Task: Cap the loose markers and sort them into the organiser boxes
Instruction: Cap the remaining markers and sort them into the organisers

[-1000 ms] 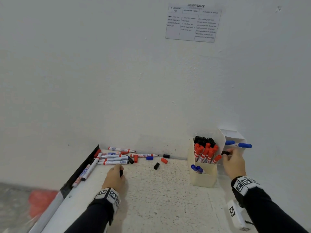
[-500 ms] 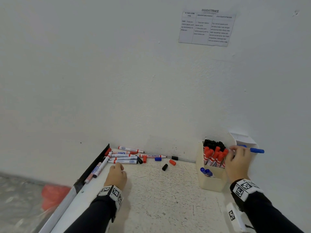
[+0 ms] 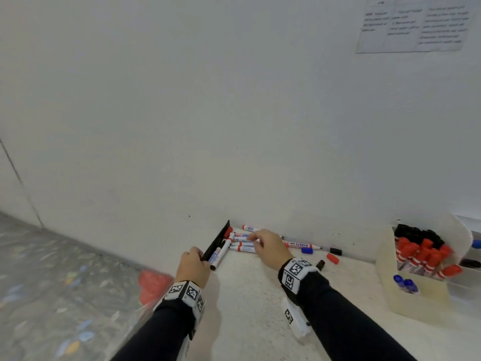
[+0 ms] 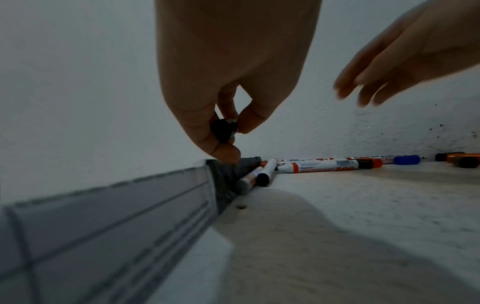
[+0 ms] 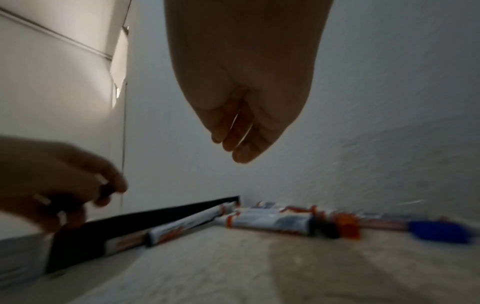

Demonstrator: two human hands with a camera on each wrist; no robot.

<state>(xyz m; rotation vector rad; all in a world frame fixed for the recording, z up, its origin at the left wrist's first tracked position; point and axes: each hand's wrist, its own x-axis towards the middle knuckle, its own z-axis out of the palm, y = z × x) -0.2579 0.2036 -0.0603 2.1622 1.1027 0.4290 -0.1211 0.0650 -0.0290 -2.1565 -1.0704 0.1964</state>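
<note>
**Inspector:** Where did the loose markers [image 3: 243, 242] lie, and how did they point?

**Assistant:** In the far left corner of the table [image 3: 247, 295]. Most ran left to right along the wall; two [image 3: 218, 252] ran near to far against the black edge strip [image 3: 216, 242].

**Inspector:** Hands?

**Assistant:** The left hand [image 3: 192, 267] pinched a small black cap [image 4: 222, 131]; only the left wrist view showed it. The right hand [image 3: 268, 250] hovered above the pile, fingers relaxed, holding nothing.

**Inspector:** Boxes?

**Assistant:** The organiser box [image 3: 416, 295] stood at right, with red and black markers upright and blue ones nearer.

**Inspector:** Writing?

**Assistant:** "MARKER" on one barrel [image 3: 299, 244]; the wall notice [image 3: 413, 24] was too blurred to read.
</note>
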